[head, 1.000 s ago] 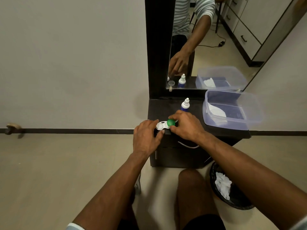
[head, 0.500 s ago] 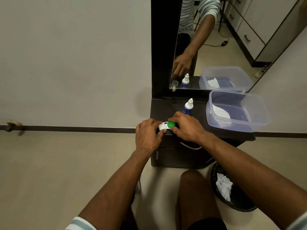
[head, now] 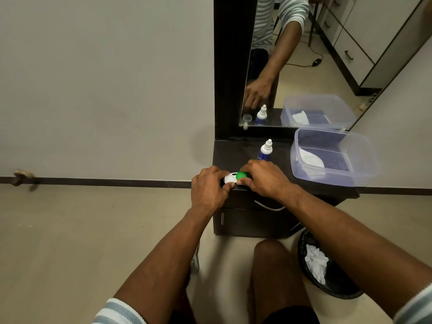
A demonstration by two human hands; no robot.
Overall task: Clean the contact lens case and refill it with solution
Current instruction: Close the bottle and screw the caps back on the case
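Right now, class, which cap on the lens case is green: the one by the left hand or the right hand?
The green cap, under the right hand; the other is white.

Glossy plastic lens case [head: 235, 177], translucent plastic tub [head: 332, 155], dark matt wood-look cabinet top [head: 236, 153], crumpled paper [head: 316, 263].

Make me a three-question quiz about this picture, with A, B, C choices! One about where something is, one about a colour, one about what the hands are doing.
1. Where is the solution bottle?
A. In the bin
B. On the cabinet, behind the hands
C. Inside the plastic tub

2. What colour is the cap on the lens case?
A. Green
B. Red
C. Black

3. What are the hands doing?
A. Hanging free
B. Squeezing the bottle
C. Both holding the case

Answers: B, it stands upright behind the knuckles; A, the cap is bright green; C, left hand and right hand both grip it.
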